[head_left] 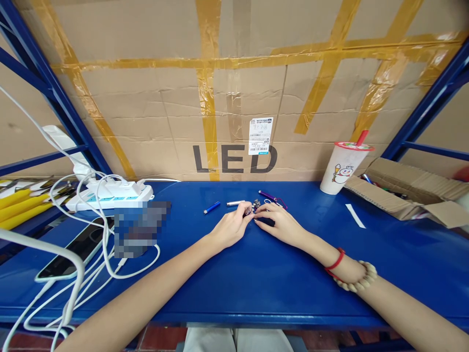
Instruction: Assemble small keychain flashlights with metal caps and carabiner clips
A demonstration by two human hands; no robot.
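My left hand (231, 226) is closed in a pinch over the middle of the blue table. A small part shows at its fingertips, too tiny to name. Close against it, my right hand (284, 223) curls its thumb and fingers toward the same spot; what they pinch is hidden. Small metal pieces (256, 202) lie just beyond the fingertips. Around them are a blue pen-like tube (211, 208), a silver tube (235, 203) partly behind my left hand, and a purple tube (267, 195) with a cord loop beside my right hand.
At the left, white cables tangle around a power strip (110, 195) and a phone (71, 254). A cup with a red straw (342, 168) stands at back right, beside an open cardboard box (406, 190) and a white strip (355, 216). A large carton (164, 117) walls the back.
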